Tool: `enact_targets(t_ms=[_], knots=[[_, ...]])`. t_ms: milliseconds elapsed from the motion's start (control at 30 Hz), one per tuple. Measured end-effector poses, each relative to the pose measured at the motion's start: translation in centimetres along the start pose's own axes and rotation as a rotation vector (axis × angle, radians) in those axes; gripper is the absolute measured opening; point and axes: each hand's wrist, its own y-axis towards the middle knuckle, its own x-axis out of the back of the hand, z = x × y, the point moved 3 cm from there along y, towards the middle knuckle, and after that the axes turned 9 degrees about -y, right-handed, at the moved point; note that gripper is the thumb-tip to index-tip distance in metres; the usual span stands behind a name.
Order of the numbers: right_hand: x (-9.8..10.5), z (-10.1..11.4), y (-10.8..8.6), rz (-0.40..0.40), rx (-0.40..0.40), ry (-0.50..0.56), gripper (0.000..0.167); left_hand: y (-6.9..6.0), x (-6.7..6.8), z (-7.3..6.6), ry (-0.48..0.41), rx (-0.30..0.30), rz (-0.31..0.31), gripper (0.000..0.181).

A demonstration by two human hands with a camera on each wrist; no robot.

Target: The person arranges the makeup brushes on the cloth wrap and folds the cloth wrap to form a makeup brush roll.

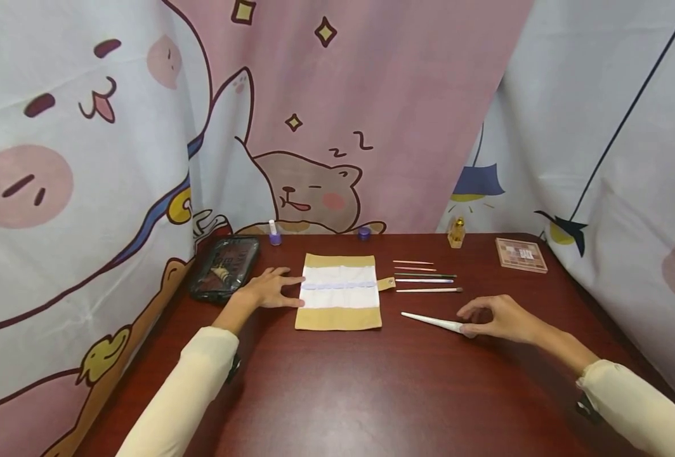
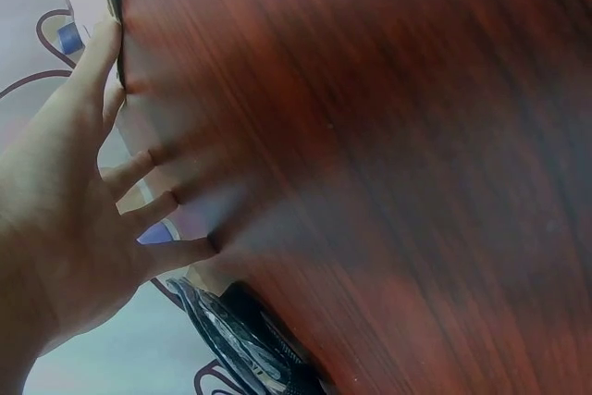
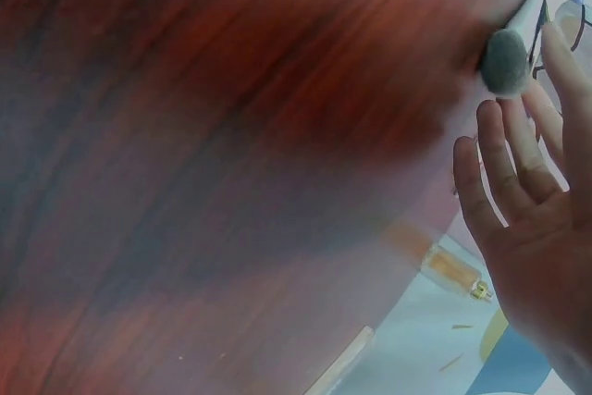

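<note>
A tan and white fabric brush roll (image 1: 339, 297) lies unrolled on the table. At its left edge, my left hand (image 1: 266, 289) rests with fingers spread, thumb and index finger touching the fabric. A white-handled makeup brush (image 1: 432, 321) lies slantwise to the right of the roll, its dark, rounded bristle head (image 3: 505, 64) showing in the right wrist view. My right hand (image 1: 500, 318) is at the bristle end, thumb beside the brush and fingers loosely bent, apart from the thumb. Several thin brushes (image 1: 425, 290) lie in a row beyond that brush.
A black see-through pouch (image 1: 225, 269) lies at the left. Along the back stand a purple and white bottle (image 1: 275, 234), a small purple jar (image 1: 363, 234) and a gold perfume bottle (image 1: 456, 234). A makeup palette (image 1: 521, 255) lies back right. Printed curtains surround the table.
</note>
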Motion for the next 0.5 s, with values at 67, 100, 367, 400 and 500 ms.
enact_targets(t_ms=[67,100,367,400,500], knots=[[-0.17,0.02,-0.11,-0.005,0.012,-0.003,0.03,-0.04,0.02,0.03,0.003,0.0,-0.002,0.082],[-0.26,0.03,-0.15,-0.007,0.022,-0.003,0.029,-0.04,0.03,0.04,0.006,-0.002,-0.003,0.082],[-0.51,-0.35,-0.06,-0.031,0.069,-0.046,0.018,0.11,-0.19,0.11,0.015,-0.004,-0.002,0.081],[-0.43,-0.42,0.0,-0.029,0.069,-0.044,0.018,0.13,-0.22,0.16,0.016,-0.001,-0.002,0.082],[-0.01,-0.56,0.23,-0.026,0.051,-0.032,0.019,0.19,-0.26,0.23,0.019,0.007,0.0,0.082]])
